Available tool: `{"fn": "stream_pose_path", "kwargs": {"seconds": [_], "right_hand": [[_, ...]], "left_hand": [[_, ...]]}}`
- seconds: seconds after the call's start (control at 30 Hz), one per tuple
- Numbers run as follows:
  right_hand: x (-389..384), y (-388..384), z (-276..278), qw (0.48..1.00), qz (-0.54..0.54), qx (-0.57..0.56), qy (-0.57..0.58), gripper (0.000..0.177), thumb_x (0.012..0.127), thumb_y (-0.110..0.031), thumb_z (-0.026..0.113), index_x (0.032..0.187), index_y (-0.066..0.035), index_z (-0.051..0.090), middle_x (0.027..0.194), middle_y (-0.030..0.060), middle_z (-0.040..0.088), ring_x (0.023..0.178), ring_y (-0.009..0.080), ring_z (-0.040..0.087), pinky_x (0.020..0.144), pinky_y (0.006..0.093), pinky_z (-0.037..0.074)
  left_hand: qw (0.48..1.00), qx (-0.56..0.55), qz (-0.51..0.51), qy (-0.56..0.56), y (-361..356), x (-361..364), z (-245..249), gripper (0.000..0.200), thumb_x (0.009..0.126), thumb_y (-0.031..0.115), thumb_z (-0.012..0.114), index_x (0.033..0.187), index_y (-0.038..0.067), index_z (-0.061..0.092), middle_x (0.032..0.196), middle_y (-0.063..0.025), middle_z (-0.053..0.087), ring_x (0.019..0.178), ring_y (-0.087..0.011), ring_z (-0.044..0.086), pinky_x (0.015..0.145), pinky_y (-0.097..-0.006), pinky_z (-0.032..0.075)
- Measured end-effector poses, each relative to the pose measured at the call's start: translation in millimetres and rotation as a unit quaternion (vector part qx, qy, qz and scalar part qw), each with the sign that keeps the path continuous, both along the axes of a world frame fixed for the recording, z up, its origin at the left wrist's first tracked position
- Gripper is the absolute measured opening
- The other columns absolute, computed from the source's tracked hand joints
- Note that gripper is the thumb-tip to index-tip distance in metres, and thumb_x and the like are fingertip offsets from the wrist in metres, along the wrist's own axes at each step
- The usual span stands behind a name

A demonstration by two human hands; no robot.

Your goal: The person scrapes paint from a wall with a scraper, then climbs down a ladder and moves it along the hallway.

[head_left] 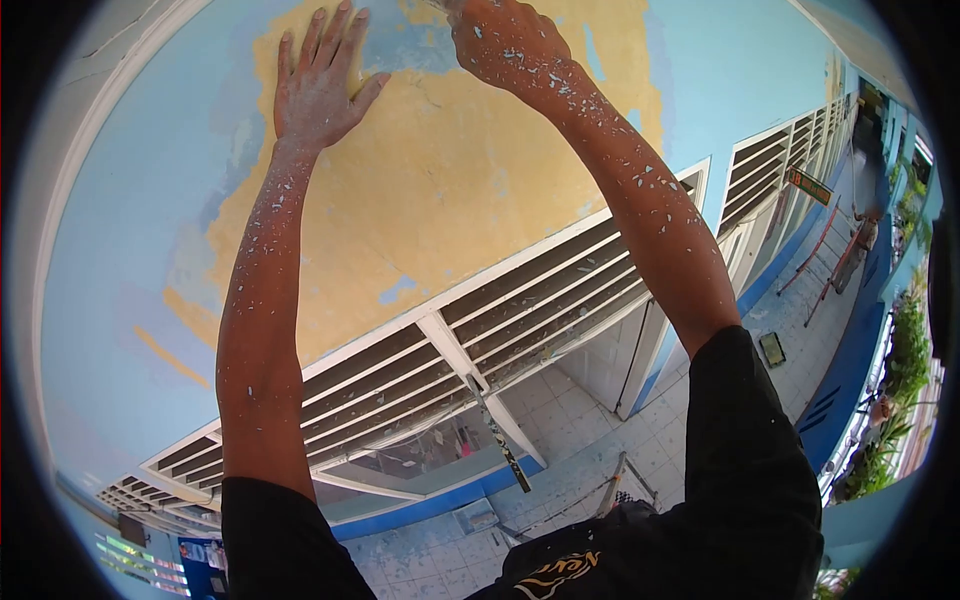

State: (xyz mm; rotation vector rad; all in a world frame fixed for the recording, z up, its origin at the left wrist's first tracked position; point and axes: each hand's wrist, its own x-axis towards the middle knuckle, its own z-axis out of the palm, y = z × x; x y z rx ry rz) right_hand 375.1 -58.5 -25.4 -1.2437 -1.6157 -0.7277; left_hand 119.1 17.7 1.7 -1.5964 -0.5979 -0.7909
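My left hand lies flat against the wall, fingers spread, on the bare yellow patch where the blue paint is gone. My right hand is raised beside it at the top edge, fingers curled into a fist around a small tool, of which only a pale tip shows. Both forearms are speckled with white and blue paint flakes. Remnants of blue paint sit between the two hands. I wear black sleeves.
Below the patch runs a row of white-framed louvred vents. Far below lie a tiled corridor floor, a metal frame, a long stick, a distant person, a green sign and plants.
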Motion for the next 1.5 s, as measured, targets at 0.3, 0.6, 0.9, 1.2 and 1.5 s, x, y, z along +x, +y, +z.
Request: {"fn": "stream_pose_path", "kwargs": {"seconds": [0.3,0.6,0.9,1.2,1.5], "right_hand": [[181,-136,-333,0.933,-0.023,-0.288,0.213,0.048,0.103,-0.017,0.056,0.149,-0.005,0.052,0.104,0.0295,0.073,0.091,0.0484,0.072,0.083,0.0562,0.057],[230,-573,-864,0.376,-0.416,-0.66,0.5,0.026,0.088,-0.007,0.074,0.111,0.003,0.065,0.098,0.0171,0.076,0.079,0.0281,0.078,0.057,0.0426,0.062],[120,-679,-783,0.124,-0.428,-0.584,0.678,0.019,0.092,-0.012,0.069,0.103,0.003,0.071,0.094,0.0182,0.077,0.077,0.0273,0.079,0.062,0.0418,0.062],[180,-532,-741,0.334,-0.296,-0.708,0.547,0.027,0.094,-0.014,0.058,0.096,0.008,0.073,0.087,0.0173,0.078,0.074,0.0293,0.079,0.069,0.0414,0.063],[233,-453,-711,0.501,-0.247,-0.627,0.542,0.044,0.096,-0.028,0.055,0.093,0.014,0.067,0.082,0.0252,0.075,0.067,0.0342,0.077,0.063,0.046,0.065]], "left_hand": [[0.999,-0.003,0.032,-0.012,14,21,23,0.084,0.101,0.065,0.049,0.168,0.024,0.02,0.175,0.0018,0.018,0.159,-0.0279,0.02,0.128,-0.0586,0.014],[0.979,-0.101,0.056,0.166,38,222,-32,0.087,0.097,0.071,0.05,0.165,0.021,0.03,0.175,-0.0013,0.017,0.161,-0.0336,0.011,0.123,-0.0724,0.004],[0.932,-0.247,-0.072,0.256,43,348,-33,0.061,0.098,0.051,0.061,0.149,0.018,0.057,0.158,-0.0066,0.051,0.151,-0.0273,0.039,0.128,-0.0453,0.025],[0.983,0.05,0.081,0.158,63,222,89,0.071,0.105,0.061,0.045,0.166,0.034,0.022,0.173,0.0067,0.022,0.158,-0.0177,0.022,0.132,-0.0468,0.016],[0.955,0.052,0.291,-0.002,37,273,57,0.076,0.103,0.069,0.037,0.168,0.037,0.013,0.176,0.006,0.01,0.16,-0.0358,0.013,0.116,-0.0822,0.012]]}}
